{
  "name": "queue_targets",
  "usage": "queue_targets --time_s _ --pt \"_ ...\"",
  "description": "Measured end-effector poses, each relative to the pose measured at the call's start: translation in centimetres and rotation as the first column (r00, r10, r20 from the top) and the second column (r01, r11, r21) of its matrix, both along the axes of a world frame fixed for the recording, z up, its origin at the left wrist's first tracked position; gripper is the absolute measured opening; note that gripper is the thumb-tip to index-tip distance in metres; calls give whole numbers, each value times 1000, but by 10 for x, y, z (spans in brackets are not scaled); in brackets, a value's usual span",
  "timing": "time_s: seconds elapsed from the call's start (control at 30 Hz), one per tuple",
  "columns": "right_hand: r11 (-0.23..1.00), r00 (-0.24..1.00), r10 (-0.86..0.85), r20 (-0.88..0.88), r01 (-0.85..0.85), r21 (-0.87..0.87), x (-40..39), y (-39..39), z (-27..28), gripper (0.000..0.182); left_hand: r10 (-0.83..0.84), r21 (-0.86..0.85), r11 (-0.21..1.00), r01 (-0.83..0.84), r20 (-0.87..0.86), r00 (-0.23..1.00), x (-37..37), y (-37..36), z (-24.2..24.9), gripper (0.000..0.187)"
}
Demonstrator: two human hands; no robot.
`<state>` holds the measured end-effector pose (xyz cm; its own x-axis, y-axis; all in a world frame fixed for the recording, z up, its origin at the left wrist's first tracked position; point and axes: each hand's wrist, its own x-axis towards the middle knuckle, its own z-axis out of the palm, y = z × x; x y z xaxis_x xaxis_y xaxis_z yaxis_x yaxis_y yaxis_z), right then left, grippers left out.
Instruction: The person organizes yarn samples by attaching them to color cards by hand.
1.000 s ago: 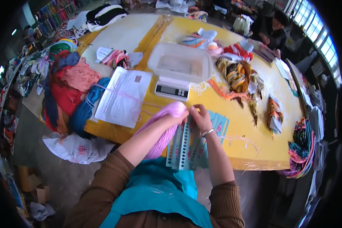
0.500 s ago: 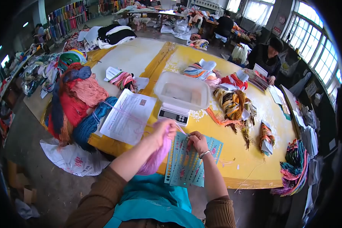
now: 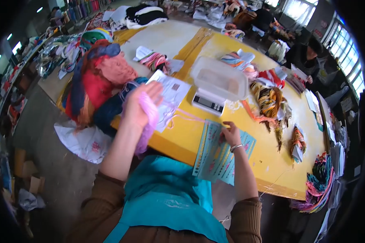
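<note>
A pink-lilac yarn skein (image 3: 148, 117) hangs looped over my left hand (image 3: 142, 103), whose fingers are stretched out above the printed sheet (image 3: 174, 91). Pink strands run from it across the table to the teal punched cards (image 3: 215, 152) at the front edge. My right hand (image 3: 231, 134) rests over the top of these cards, its fingers apart and somewhat bent. Beyond the cards stands a white scale (image 3: 209, 102) with a clear plastic tub (image 3: 220, 79) on it.
Red, salmon and blue yarn (image 3: 97, 81) is heaped at the left of the yellow table (image 3: 178, 139). Brown and gold skeins (image 3: 267, 99) lie to the right. A person (image 3: 306, 58) sits at the far right edge. A white bag (image 3: 83, 139) lies at the lower left.
My left hand has moved left with the lilac skein and its fingers have opened out. My right hand has let go of the strands. The view has shifted, moving the table contents rightward.
</note>
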<state>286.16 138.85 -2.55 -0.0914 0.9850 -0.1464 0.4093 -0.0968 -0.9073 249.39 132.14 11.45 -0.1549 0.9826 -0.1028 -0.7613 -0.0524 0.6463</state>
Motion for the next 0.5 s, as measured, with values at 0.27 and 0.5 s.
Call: queue_targets --time_s 0.27,0.5 --pt "991 807 87 -584 -10 135 -98 -100 106 8 -445 144 879 455 -102 890 89 -48 -2 67" --pt "985 674 117 -729 -172 -1 -113 -132 114 11 -533 219 773 595 -283 797 105 -59 -22 58"
